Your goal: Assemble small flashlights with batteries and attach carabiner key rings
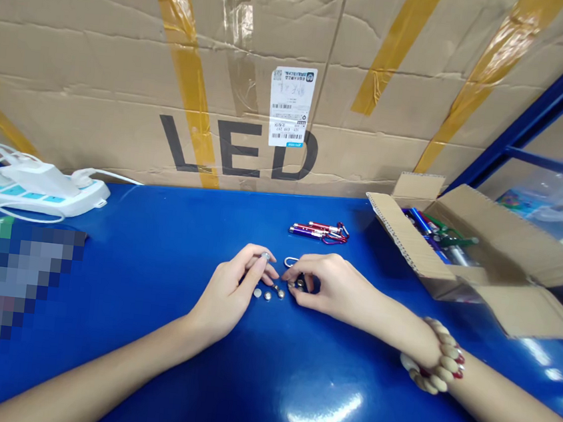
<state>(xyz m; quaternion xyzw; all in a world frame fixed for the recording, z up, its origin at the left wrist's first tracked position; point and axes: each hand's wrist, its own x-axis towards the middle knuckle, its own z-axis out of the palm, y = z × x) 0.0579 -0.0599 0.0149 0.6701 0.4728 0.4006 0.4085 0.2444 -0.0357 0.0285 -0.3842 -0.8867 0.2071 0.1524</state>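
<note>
My left hand (227, 289) pinches a small silver button cell (265, 256) between thumb and forefinger, above the blue table. Below its fingertips, several more button cells (267, 296) lie loose in a short row. My right hand (327, 283) rests on the table just to the right, its thumb and fingers curled closely around button cells (300, 283) there; the fingers partly hide them. Behind its fingertips lies a pale metal loop (290, 262), partly covered. Farther back are slim red and purple keychain lights (307, 232) with red carabiner clips (335, 238).
An open cardboard box (409, 244) at right holds several coloured metal tubes (430, 230). A white power strip (61, 198) with cables stands at left. Behind the blue table (184, 227) rises a large taped carton (260, 34). A blue metal frame (540, 94) borders the right side.
</note>
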